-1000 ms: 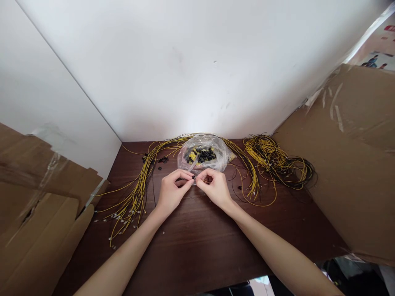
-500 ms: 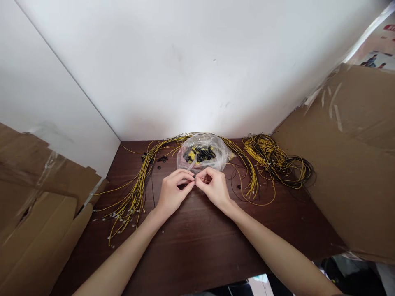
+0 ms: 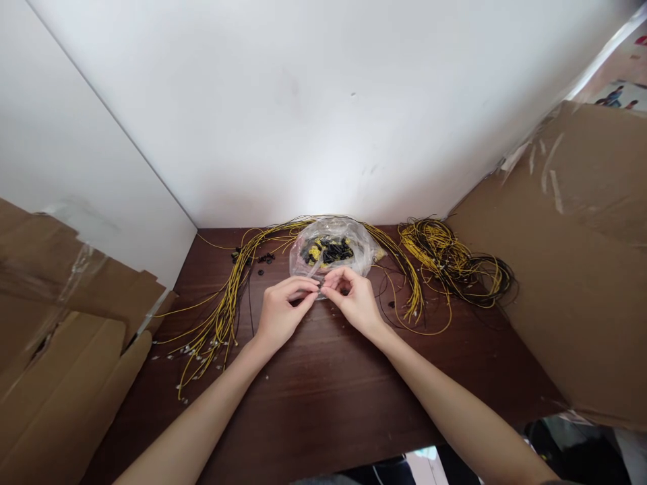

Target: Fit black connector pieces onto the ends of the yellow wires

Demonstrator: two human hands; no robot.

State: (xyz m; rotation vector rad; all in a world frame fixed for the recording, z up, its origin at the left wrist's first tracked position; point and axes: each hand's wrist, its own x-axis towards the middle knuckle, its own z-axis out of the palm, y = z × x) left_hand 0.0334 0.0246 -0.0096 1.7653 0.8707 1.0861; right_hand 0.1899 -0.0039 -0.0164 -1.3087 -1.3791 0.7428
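Observation:
My left hand (image 3: 286, 306) is closed in a pinch, its fingertips on a tiny dark piece too small to name. Facing it, my right hand (image 3: 354, 303) has thumb and fingers drawn together, their tips almost touching the left ones; what they hold, if anything, is too small to make out. Just beyond both hands sits a clear plastic bag (image 3: 362, 250), its mouth spread wide. Inside it are black and yellow small parts (image 3: 331, 251). A bundle of yellow and black wires (image 3: 236, 289) with pale ends arches behind the bag and down both sides.
A tangled coil of yellow and black wires (image 3: 435, 252) lies at the back right of the brown table (image 3: 303, 417). Small black parts (image 3: 265, 259) are scattered left of the bag. Cardboard (image 3: 571, 269) stands at the right, more cardboard (image 3: 60, 350) at the left, and a white wall (image 3: 283, 135) behind.
Both hands stay nearly in place, fingertips together. The right hand's fingers have lifted and shifted slightly, and the dark piece between the fingertips shows less.

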